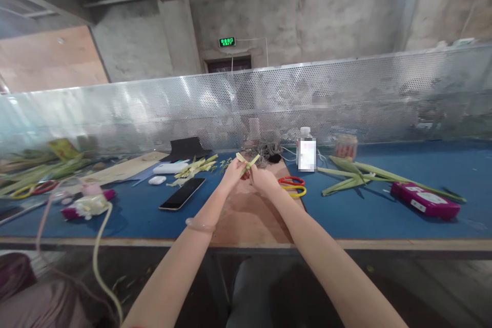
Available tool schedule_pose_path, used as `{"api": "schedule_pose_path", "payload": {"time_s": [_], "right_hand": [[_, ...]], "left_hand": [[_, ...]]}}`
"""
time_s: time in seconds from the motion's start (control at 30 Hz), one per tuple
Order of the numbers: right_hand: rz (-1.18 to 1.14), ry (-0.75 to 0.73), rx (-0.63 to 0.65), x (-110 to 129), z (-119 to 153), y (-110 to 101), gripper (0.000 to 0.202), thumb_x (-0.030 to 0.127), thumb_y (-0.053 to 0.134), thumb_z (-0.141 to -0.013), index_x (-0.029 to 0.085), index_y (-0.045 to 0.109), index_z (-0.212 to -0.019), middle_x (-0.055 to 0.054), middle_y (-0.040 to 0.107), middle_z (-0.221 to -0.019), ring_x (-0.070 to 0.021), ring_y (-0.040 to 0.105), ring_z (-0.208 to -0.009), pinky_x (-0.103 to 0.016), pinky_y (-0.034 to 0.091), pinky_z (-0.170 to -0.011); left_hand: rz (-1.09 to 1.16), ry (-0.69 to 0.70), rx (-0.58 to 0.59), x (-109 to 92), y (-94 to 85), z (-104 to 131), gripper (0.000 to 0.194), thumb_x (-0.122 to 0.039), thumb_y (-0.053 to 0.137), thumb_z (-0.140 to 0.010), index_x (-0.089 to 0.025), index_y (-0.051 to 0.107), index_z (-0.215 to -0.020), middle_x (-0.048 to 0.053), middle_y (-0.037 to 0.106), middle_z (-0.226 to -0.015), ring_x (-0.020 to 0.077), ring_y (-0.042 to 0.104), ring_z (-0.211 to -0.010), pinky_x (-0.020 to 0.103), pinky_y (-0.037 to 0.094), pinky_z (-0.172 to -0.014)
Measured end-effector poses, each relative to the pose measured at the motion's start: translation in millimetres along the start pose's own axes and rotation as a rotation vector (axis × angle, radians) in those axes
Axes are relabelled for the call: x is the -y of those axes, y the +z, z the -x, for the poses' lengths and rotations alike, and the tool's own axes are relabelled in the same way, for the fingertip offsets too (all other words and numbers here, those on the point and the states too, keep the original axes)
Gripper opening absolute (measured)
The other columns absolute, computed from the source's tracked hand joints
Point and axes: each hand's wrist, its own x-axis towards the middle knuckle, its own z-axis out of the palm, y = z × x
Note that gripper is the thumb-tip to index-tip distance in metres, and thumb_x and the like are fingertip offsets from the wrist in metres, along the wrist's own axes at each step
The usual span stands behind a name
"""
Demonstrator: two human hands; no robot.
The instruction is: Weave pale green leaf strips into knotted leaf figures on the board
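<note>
Both arms reach forward over a brown board in the middle of the table. My left hand (pixel 233 173) and my right hand (pixel 263 177) meet there, fingers closed around a small piece of folded pale-green leaf strips (pixel 248 165). Two strip ends stick up from it and spread apart like a V. My fingers partly cover its lower part, where something reddish shows. Scissors with red and yellow handles (pixel 295 190) lie just right of my right hand. Left of my left hand are cut leaf pieces (pixel 198 165) and a black phone (pixel 182 193).
A white-capped bottle (pixel 305 133), a jar (pixel 346 147), long green leaves (pixel 348 180) and a purple box (pixel 425 200) stand or lie to the right. Leftward are a white earbud case (pixel 157 180), a cable (pixel 98 253) and more leaves. A perforated metal screen (pixel 215 102) runs along the back.
</note>
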Motion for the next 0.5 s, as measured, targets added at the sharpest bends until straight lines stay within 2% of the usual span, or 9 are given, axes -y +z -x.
{"api": "schedule_pose_path", "payload": {"time_s": [0.5], "right_hand": [[-0.034,-0.042,-0.030,-2.2,2.8,-2.7,0.029,0.030,0.045,-0.086,0.014,0.048,-0.110,-0.006,0.055,-0.100,-0.0153,0.057,-0.083,-0.035,0.048,-0.072]], "left_hand": [[0.071,-0.006,0.038,-2.2,0.9,2.4,0.011,-0.026,0.043,-0.083,-0.016,0.044,-0.081,-0.004,0.052,-0.048,0.0082,0.049,-0.039,0.018,0.040,-0.042]]}}
